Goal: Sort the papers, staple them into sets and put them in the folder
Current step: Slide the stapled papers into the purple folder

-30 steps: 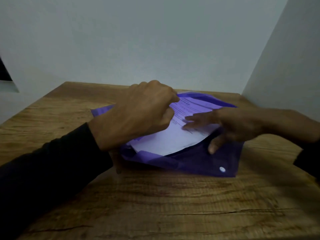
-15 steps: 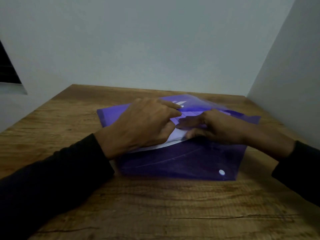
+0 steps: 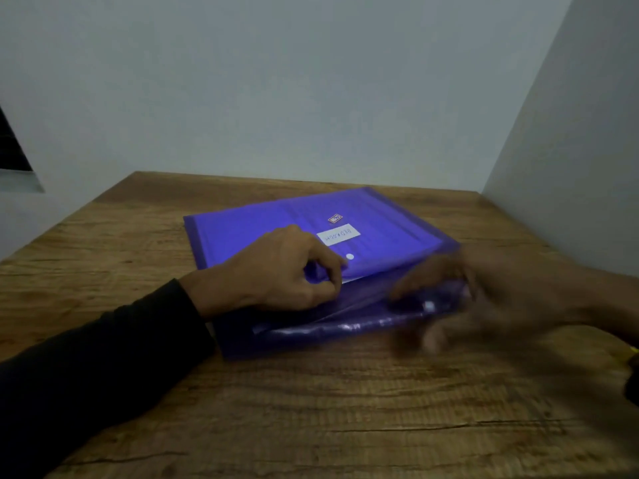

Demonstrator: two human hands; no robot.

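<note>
A purple plastic folder [image 3: 276,219] lies on the wooden table [image 3: 311,409], with a white label [image 3: 338,234] and a white snap [image 3: 350,256] on top. A thin white edge of the papers [image 3: 356,279] shows at its near opening; the rest are hidden inside. My left hand [image 3: 276,274] pinches the folder's near edge just left of the snap. The folder's flap [image 3: 345,326], with its own snap [image 3: 428,305], is raised off the table. My right hand [image 3: 501,292] is motion-blurred and grips that flap, fingers over it and thumb below.
A pale wall runs along the back of the table and another along its right side [image 3: 570,167]. A small yellow object [image 3: 633,348] peeks in at the right frame edge. Bare wood lies in front and to the left of the folder.
The papers went from half out to almost wholly inside the folder. The folder's top sheet now lies flat over them. My right hand left the papers and took hold of the flap.
</note>
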